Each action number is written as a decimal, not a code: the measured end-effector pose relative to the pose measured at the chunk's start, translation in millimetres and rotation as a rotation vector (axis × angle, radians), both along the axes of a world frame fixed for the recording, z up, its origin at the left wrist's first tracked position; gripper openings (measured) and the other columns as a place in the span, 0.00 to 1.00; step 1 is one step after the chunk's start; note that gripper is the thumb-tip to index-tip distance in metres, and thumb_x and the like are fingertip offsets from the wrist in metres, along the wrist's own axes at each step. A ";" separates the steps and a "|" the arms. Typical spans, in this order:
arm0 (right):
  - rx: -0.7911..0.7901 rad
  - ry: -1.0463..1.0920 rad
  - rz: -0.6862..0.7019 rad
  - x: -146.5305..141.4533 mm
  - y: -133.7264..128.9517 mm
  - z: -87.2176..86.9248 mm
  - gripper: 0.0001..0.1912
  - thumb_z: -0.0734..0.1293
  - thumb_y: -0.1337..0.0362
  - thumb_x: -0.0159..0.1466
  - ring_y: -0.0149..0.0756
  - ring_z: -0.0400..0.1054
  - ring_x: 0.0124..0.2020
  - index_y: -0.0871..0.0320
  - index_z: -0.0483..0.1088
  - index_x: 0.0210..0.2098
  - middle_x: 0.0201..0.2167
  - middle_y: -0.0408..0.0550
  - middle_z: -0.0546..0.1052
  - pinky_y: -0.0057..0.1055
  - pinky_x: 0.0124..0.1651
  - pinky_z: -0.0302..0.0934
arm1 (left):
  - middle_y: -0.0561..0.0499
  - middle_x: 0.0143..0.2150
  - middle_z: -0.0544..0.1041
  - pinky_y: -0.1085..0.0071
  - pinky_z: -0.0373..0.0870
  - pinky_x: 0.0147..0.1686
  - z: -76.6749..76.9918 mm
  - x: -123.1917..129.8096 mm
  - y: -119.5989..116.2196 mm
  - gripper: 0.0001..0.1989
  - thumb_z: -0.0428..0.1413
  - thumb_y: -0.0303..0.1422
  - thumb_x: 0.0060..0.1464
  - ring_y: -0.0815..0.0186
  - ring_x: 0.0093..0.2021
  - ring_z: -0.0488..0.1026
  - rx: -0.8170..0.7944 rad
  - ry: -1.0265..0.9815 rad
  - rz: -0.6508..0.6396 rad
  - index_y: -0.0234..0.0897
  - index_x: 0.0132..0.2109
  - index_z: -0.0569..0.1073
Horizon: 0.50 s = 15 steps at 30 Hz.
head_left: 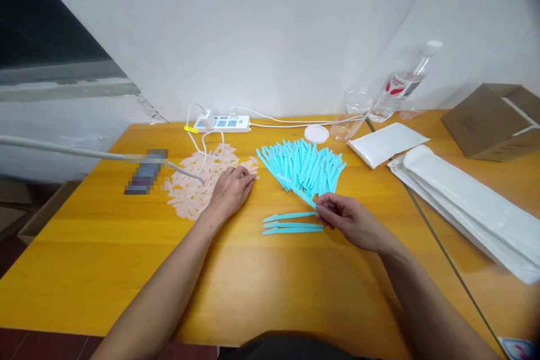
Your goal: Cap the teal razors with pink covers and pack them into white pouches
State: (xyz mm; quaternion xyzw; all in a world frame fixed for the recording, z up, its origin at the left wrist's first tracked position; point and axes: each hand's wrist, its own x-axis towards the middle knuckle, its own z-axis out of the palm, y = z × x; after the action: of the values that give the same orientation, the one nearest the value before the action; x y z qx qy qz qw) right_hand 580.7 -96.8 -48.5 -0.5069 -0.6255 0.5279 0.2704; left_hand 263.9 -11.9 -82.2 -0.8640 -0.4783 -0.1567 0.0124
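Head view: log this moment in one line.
right hand: holding blue stick; left hand: by pink pieces; three blue sticks: side by side on table; blue pile: beyond right hand

The surface (304,281) carries pink pieces (189,194) beside the left hand (232,188), a turquoise heap (310,169) beyond the right hand (346,216), three turquoise strips (293,226) to its left and white packets (472,208) rightward.

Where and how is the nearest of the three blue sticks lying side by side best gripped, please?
I would probably pinch the nearest stick at its middle, coming down from the person's side: it is slender and lies flat, left to right, with the other two along its far side and the right hand by its right end.
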 end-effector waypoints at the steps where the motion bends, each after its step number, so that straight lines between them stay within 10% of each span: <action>1: -0.020 0.016 0.026 1.3 -2.1 -1.9 0.18 0.62 0.48 0.69 0.30 0.61 0.29 0.57 0.68 0.35 0.27 0.41 0.69 0.28 0.32 0.57 | 0.43 0.45 0.77 0.61 0.69 0.49 1.8 3.0 0.2 0.13 0.51 0.34 0.67 0.57 0.46 0.72 -0.024 0.010 -0.005 0.40 0.47 0.81; 15: -0.032 0.003 0.055 5.2 -6.8 -24.8 0.18 0.61 0.49 0.70 0.30 0.58 0.30 0.57 0.69 0.37 0.29 0.41 0.67 0.28 0.33 0.54 | 0.46 0.42 0.78 0.67 0.72 0.41 19.5 0.4 -43.1 0.18 0.47 0.29 0.66 0.59 0.39 0.78 -0.286 0.056 0.009 0.44 0.57 0.76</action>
State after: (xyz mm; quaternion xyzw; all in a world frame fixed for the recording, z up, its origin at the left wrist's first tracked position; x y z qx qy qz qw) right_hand 585.9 -103.6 -73.4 -0.4929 -0.6302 0.5460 0.2485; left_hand 264.3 -55.0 -62.7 -0.8588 -0.4991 -0.0628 -0.0967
